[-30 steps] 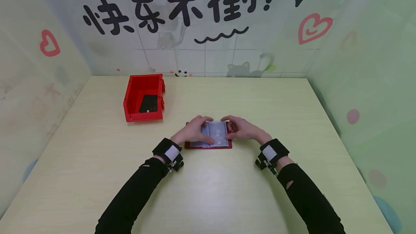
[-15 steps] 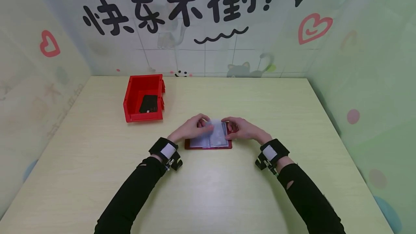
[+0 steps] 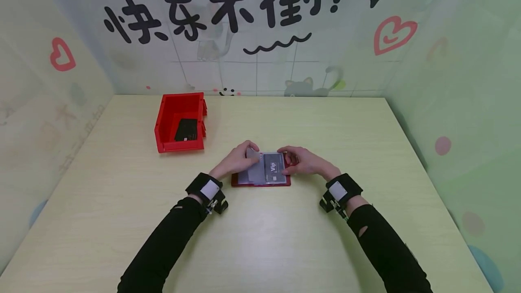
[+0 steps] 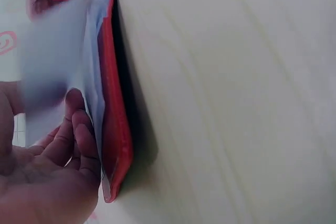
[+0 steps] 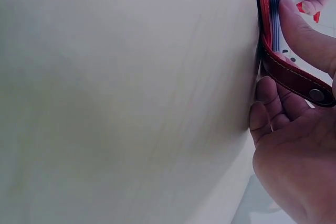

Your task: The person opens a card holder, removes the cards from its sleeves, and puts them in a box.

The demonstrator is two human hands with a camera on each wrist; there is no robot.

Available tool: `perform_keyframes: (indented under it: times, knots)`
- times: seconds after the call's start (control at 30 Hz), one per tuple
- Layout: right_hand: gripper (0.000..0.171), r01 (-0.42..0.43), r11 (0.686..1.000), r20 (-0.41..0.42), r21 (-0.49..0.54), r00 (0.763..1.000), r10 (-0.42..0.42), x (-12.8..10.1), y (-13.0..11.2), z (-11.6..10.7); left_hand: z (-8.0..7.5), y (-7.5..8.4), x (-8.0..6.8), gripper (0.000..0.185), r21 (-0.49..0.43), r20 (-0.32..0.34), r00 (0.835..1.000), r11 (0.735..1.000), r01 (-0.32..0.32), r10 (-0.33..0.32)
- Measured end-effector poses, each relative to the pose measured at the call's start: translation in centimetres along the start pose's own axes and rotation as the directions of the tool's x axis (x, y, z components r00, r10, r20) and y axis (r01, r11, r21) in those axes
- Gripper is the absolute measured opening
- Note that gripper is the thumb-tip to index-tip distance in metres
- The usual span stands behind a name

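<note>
A red card holder (image 3: 287,181) lies open on the table, filled with clear plastic sleeves. In its right half a dark card (image 3: 273,167) marked "Vip" shows through a sleeve. My left hand (image 3: 237,161) pinches a clear sleeve (image 4: 55,51) between thumb and fingers, and that sleeve stands lifted over the left half, blurred in the left wrist view. My right hand (image 3: 306,162) grips the holder's right edge. Its thumb (image 5: 302,30) presses on the stacked sleeves, while the other fingers curl near the red snap strap (image 5: 294,77).
A red plastic bin (image 3: 180,146) stands at the back left of the pale wooden table (image 3: 260,243), with black cards (image 3: 186,129) in it. Printed cloth walls (image 3: 260,76) close off the back and both sides.
My left hand has lifted a clear sleeve from the right half and carried it over to the left, uncovering the "Vip" card. The right hand has stayed in place.
</note>
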State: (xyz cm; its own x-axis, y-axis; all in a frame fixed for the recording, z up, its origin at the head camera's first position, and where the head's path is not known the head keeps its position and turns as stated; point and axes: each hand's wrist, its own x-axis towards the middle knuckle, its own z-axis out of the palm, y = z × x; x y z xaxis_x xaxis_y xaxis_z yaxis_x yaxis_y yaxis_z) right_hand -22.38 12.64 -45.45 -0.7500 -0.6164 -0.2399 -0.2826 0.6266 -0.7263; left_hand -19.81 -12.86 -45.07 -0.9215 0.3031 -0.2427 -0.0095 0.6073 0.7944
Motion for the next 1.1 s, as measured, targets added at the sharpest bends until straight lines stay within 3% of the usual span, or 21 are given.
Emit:
perform_keyframes:
  times: [0.17, 0.3, 0.4, 0.5, 0.6, 0.77, 1.1]
  knots:
    - [0.065, 0.007, 1.0, 0.001, 0.008, 1.0, -0.007, 0.0, 0.1, 0.1, 0.0, -0.2, -0.2, 0.031, 0.066, -0.036, 0.998, 0.996, -0.052, 0.054]
    - [0.064, 0.014, 1.0, -0.001, 0.013, 1.0, -0.014, 0.0, 0.1, 0.2, 0.3, -0.2, -0.6, 0.029, 0.179, -0.048, 0.993, 0.979, -0.099, 0.109]
    - [0.063, 0.018, 1.0, -0.007, 0.011, 1.0, -0.018, 0.0, 0.1, 0.2, 0.6, 0.0, -0.9, 0.028, 0.285, -0.097, 0.986, 0.953, -0.105, 0.138]
    - [0.062, 0.025, 1.0, -0.013, 0.007, 1.0, -0.024, 0.0, 0.0, 0.3, 0.9, 0.4, -1.2, 0.024, 0.404, -0.157, 0.972, 0.91, -0.096, 0.173]
    - [0.062, 0.029, 1.0, -0.02, 0.006, 0.999, -0.029, 0.0, -0.1, 0.3, 1.1, 0.8, -1.4, 0.02, 0.463, -0.134, 0.971, 0.879, -0.117, 0.2]
    - [0.063, 0.022, 1.0, -0.021, 0.02, 1.0, -0.022, 0.0, -0.2, 0.4, 1.3, 1.2, -1.2, 0.022, 0.357, -0.023, 0.989, 0.925, -0.13, 0.148]
    - [0.062, 0.024, 0.999, -0.034, 0.022, 0.999, -0.023, 0.1, -0.2, 0.5, 1.1, 1.0, -1.0, 0.026, 0.25, 0.015, 0.996, 0.964, -0.092, 0.091]
